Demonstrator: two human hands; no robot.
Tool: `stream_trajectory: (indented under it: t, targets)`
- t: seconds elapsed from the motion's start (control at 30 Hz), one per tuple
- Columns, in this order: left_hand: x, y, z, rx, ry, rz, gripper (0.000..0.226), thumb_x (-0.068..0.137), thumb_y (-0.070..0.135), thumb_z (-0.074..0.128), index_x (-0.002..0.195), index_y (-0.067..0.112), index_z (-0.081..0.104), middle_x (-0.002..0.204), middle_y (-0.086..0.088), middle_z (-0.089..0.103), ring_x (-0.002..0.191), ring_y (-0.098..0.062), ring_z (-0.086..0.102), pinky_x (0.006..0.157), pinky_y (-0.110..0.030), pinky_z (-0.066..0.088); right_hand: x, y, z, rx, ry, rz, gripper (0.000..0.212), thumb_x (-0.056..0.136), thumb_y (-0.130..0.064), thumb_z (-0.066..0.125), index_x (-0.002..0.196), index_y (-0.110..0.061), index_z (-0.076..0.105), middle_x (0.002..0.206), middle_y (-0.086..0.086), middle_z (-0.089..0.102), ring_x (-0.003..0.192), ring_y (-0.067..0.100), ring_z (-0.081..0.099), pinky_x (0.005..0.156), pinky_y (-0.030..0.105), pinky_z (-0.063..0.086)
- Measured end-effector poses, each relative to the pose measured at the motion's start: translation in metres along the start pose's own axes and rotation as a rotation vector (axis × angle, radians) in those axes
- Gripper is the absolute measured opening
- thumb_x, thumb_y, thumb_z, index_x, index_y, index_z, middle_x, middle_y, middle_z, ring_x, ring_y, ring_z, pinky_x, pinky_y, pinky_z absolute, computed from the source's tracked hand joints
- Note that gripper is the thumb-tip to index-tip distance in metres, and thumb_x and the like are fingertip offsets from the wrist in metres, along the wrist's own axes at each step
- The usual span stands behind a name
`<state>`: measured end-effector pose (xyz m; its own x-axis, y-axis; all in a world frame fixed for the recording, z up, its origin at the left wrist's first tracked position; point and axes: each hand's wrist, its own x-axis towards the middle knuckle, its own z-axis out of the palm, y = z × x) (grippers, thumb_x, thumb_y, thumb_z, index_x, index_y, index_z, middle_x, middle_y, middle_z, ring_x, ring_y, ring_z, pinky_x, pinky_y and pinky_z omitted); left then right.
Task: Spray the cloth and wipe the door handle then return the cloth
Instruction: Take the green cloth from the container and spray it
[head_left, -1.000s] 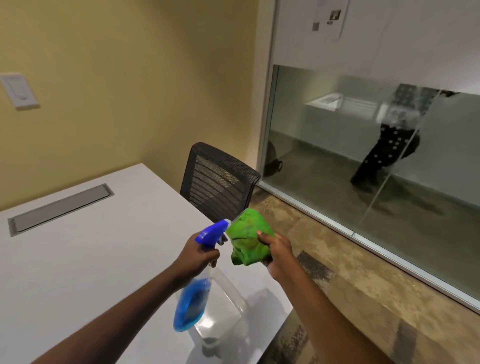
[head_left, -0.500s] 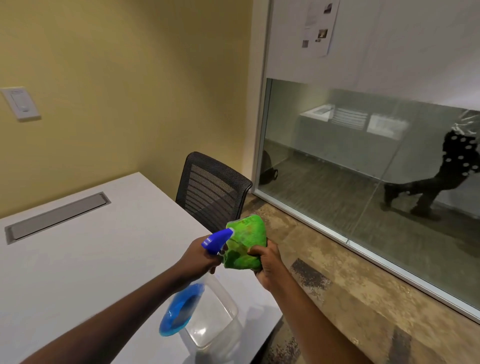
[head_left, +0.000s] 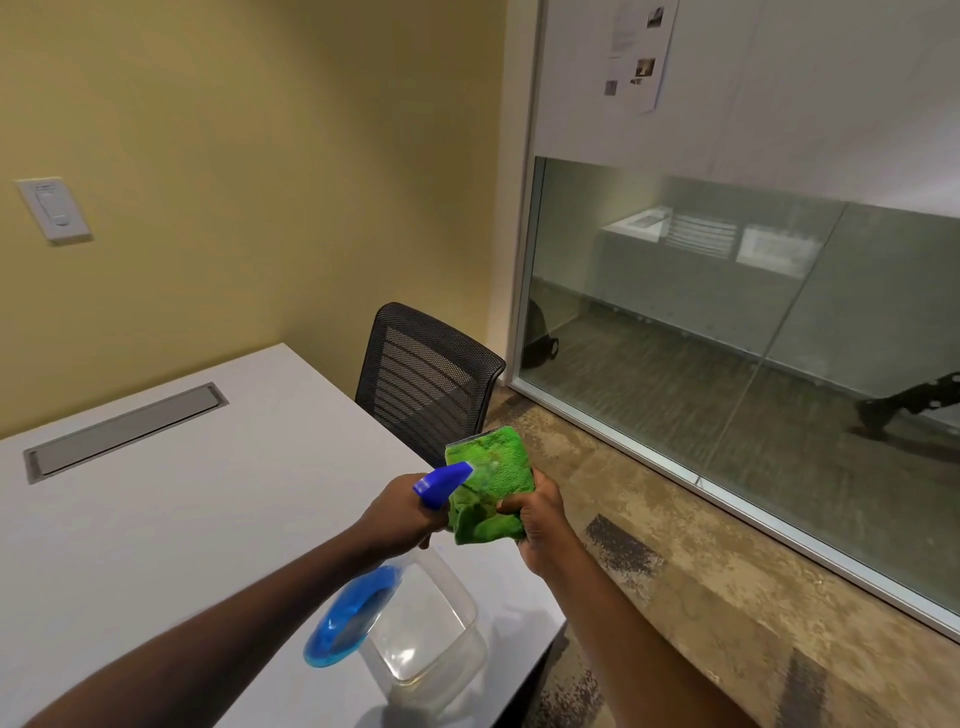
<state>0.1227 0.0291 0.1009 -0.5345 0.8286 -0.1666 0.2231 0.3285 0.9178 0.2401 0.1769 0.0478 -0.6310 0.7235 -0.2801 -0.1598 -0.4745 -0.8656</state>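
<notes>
Head view: left hand (head_left: 400, 514) grips the spray bottle (head_left: 363, 597), nozzle touching the green cloth (head_left: 493, 488). Right hand (head_left: 535, 514) clutches that cloth (bunched, just right of the nozzle).

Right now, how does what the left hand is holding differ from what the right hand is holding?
The left hand grips a rigid spray bottle with blue liquid and a blue nozzle; the right hand clutches a soft, crumpled green cloth. The bottle hangs tilted below its hand; the cloth stands above its hand. Both are held over the white table's corner, nozzle close against the cloth.
</notes>
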Motion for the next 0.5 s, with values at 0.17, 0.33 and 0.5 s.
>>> stream_trajectory:
  t: [0.17, 0.33, 0.5]
  targets:
    - [-0.0008, -0.0054, 0.001, 0.012, -0.014, 0.014, 0.028, 0.056, 0.012, 0.06, 0.08, -0.002, 0.061, 0.06, -0.006, 0.06, 0.049, -0.021, 0.052, 0.054, -0.03, 0.044, -0.0024, -0.0014, -0.001, 0.005, -0.005, -0.012, 0.056, 0.064, 0.024, 0.042, 0.104, -0.008, 0.063, 0.079, 0.009, 0.075, 0.069, 0.025, 0.072, 0.055, 0.033, 0.056]
    - [-0.001, -0.0089, 0.0064, 0.039, -0.03, 0.013, 0.011, 0.055, 0.013, 0.058, 0.066, 0.011, 0.056, 0.047, 0.002, 0.054, 0.046, -0.021, 0.051, 0.054, -0.028, 0.042, -0.0035, -0.0014, 0.0018, 0.028, 0.007, -0.016, 0.056, 0.066, 0.024, 0.041, 0.106, -0.009, 0.063, 0.082, 0.01, 0.075, 0.07, 0.026, 0.073, 0.056, 0.033, 0.056]
    - [-0.0008, -0.0107, 0.0055, 0.074, -0.026, 0.006, 0.013, 0.056, 0.015, 0.057, 0.067, 0.009, 0.055, 0.046, 0.002, 0.052, 0.046, -0.021, 0.051, 0.055, -0.028, 0.042, -0.0033, -0.0012, 0.0036, 0.023, 0.008, -0.017, 0.056, 0.065, 0.023, 0.043, 0.105, -0.01, 0.064, 0.082, 0.01, 0.076, 0.072, 0.028, 0.073, 0.057, 0.033, 0.056]
